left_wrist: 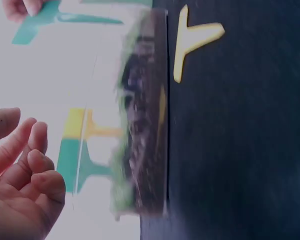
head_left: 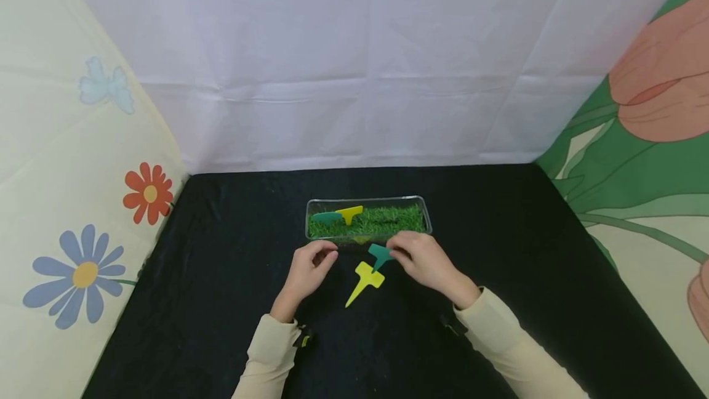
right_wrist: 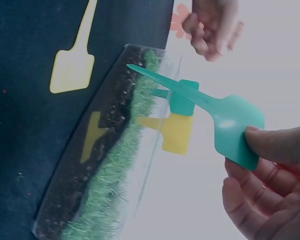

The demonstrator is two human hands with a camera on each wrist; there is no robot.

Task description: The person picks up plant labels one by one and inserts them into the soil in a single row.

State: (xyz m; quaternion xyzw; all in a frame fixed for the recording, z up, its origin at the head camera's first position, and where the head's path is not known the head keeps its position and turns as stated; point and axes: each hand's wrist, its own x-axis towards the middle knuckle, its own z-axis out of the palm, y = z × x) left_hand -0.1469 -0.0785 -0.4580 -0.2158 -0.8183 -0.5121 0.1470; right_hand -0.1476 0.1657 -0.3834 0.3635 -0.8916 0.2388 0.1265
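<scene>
My right hand [head_left: 423,258] pinches a green T-shaped plant label [right_wrist: 235,122] by its broad head. Its pointed stem reaches toward the tub in the right wrist view. My left hand [head_left: 310,268] is over the near left side of the tub with fingers loosely bent and nothing between them. The clear plastic tub [head_left: 365,199] holds dark soil [left_wrist: 145,135] and green grass [head_left: 396,221]. Standing upright in its left half are a yellow label [right_wrist: 177,135] and a second green label [right_wrist: 184,97], side by side. Another yellow label [head_left: 365,277] lies flat on the table in front.
Black cloth [head_left: 498,226] covers the table. A white sheet [head_left: 365,60] hangs behind it, with flower-printed cloths [head_left: 61,171] on both sides. A yellow patch [right_wrist: 94,135] shows on the tub's front wall. Both forearms wear cream sleeves [head_left: 271,350].
</scene>
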